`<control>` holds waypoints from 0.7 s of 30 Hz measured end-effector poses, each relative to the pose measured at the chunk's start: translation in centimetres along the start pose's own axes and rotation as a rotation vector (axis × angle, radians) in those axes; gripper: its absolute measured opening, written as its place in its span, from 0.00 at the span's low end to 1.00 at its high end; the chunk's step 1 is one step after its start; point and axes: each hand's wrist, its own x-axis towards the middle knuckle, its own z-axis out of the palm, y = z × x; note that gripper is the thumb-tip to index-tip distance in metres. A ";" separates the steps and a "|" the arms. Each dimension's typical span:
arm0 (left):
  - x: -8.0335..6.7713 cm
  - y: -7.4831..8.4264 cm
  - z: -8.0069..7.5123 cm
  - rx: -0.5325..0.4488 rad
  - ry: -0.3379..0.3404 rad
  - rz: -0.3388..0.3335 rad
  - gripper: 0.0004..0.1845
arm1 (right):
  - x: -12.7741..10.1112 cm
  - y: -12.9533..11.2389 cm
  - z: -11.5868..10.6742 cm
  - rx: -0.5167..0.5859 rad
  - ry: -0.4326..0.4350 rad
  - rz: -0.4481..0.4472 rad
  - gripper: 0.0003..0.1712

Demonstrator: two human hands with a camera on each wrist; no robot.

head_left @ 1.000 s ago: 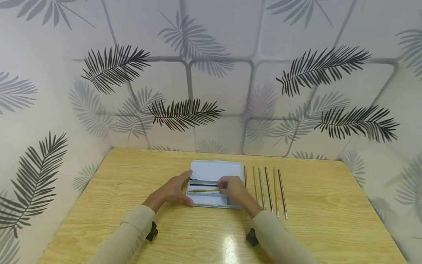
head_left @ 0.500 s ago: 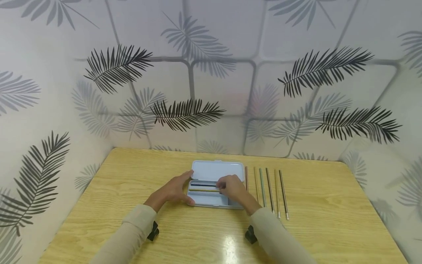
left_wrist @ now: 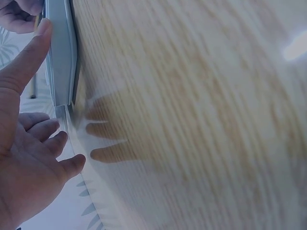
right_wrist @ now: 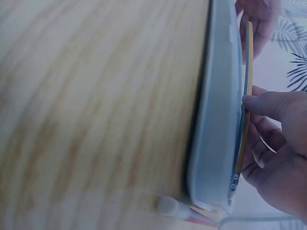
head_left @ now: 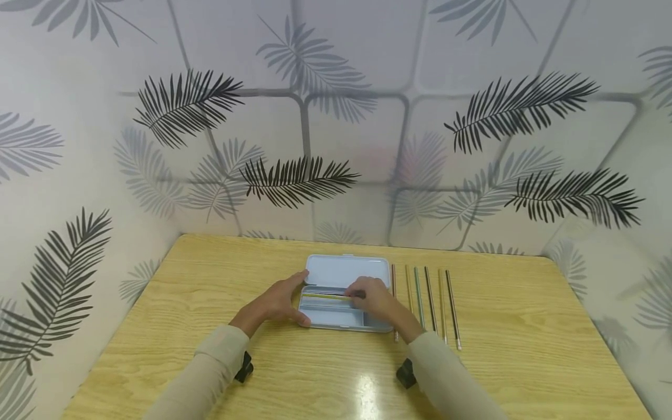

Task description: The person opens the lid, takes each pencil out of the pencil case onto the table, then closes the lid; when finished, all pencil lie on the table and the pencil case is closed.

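A pale blue pencil case (head_left: 333, 318) lies with its lid (head_left: 346, 268) folded back. My left hand (head_left: 275, 300) spans its left end, the thumb along the front corner and a finger near the hinge; in the left wrist view its fingers are spread. My right hand (head_left: 375, 300) pinches a yellow pencil (head_left: 321, 296) between thumb and fingers, over the case's back compartment. In the right wrist view the pencil (right_wrist: 249, 57) runs lengthwise just above the rim, with a dark, printed strip close along it. My right hand covers the pencil's right end in the head view.
Several pencils stand in a row to the right of the case, among them a red one (head_left: 394, 280), a green one (head_left: 419, 294) and a black one (head_left: 454, 306). My right forearm crosses over some of them. A leaf-patterned wall covering (head_left: 336, 204) rises behind the wooden table (head_left: 236, 251).
The yellow pencil, first tilted over the case and then lower in the compartment, has shifted toward the back and now overlaps the dark pencil there. The left hand stays in place.
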 end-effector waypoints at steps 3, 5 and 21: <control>0.0 0.0 0.0 -0.013 -0.003 0.008 0.65 | -0.3 -0.2 -0.7 -0.005 0.011 0.000 0.11; 0.0 0.1 0.0 -0.022 -0.007 0.011 0.65 | -0.5 -0.3 -1.3 -0.009 0.013 0.000 0.11; 0.1 0.0 -0.1 -0.017 -0.006 -0.002 0.65 | -4.1 2.7 -7.2 0.108 0.089 0.045 0.15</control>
